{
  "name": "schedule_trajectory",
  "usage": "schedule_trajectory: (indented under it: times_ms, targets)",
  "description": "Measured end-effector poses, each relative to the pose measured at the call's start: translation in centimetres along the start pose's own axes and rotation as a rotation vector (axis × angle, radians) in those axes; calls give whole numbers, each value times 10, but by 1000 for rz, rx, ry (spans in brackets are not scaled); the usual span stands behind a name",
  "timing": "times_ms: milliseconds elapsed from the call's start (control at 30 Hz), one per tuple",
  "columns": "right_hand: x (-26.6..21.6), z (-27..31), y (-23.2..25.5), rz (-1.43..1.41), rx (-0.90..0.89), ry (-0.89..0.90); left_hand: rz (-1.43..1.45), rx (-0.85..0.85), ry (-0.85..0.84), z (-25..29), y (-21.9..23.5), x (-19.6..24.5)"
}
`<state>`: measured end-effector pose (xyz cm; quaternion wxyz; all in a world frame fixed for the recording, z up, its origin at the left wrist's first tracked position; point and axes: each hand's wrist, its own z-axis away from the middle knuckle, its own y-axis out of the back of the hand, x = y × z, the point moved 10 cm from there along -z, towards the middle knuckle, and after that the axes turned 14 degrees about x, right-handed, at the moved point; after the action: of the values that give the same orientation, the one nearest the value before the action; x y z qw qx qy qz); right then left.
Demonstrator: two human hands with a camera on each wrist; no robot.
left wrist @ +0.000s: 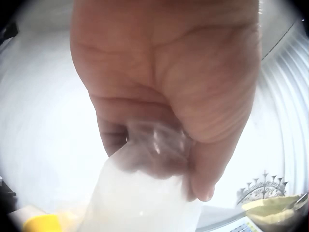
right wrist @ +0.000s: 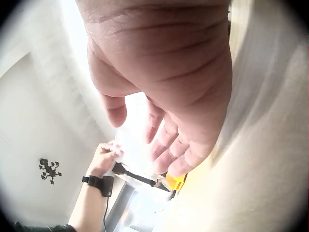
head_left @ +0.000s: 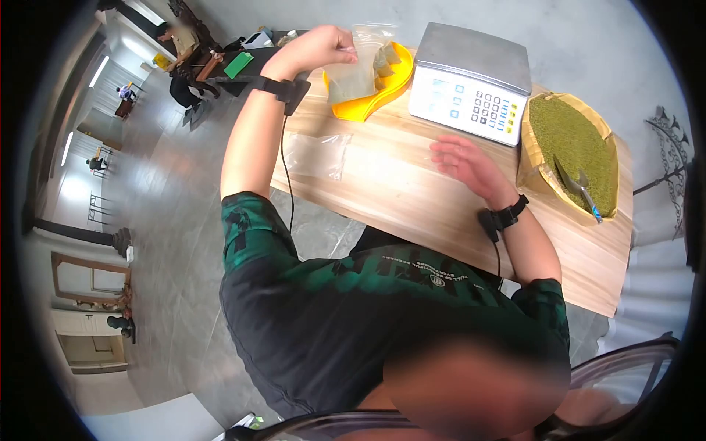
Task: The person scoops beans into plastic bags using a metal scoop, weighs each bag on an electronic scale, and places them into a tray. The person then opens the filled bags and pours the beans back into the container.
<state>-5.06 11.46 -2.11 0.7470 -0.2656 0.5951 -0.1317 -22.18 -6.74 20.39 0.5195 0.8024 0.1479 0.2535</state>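
My left hand (head_left: 320,51) is raised over the far left of the table. Its fingers pinch the top of a clear plastic bag (left wrist: 140,208), which hangs down whitish and see-through in the left wrist view. Behind that bag, in the head view, a yellow tray (head_left: 358,110) holds several small clear bags with greenish contents. My right hand (head_left: 471,165) hovers over the middle of the table with loosely straight fingers and nothing in it. Left of it, another clear plastic bag (head_left: 320,156) lies flat on the wooden table (head_left: 397,191).
A white digital scale (head_left: 463,103) with a steel plate stands at the back. To its right is an open paper sack (head_left: 537,165) of small green grains (head_left: 570,128), a hand scoop (head_left: 577,184) lying on them. Cables trail from both wrists. Another person (head_left: 180,44) is far left.
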Motion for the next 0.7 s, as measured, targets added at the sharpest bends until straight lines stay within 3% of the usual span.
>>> schedule_trajectory:
  times_ms: [133,200,267,367,400,467,533,600,700]
  targets:
    - [-16,11,-29,-61,-2,26,93,80,1,-17,14,58]
    - [-12,11,-46,-218,-95,-16,172,103,-11,-24,6,88]
    - [-13,12,-54,-244,-28,-26,325,19,102,-32,-10,111]
    - [-55,23,-54,-355,142,255,294,-23,47,-47,-31,155]
    - [-59,28,-47,-358,184,276,319,-45,15,-52,-40,169]
    - [-75,45,-35,-471,180,383,604,105,-55,-62,-34,196]
    - [-81,60,-18,-500,286,417,660,71,-31,-73,-36,221]
    - [-78,78,8,-498,500,393,857,-23,179,-85,-56,220]
    - [-96,112,23,-491,672,482,740,-76,121,-94,-58,246]
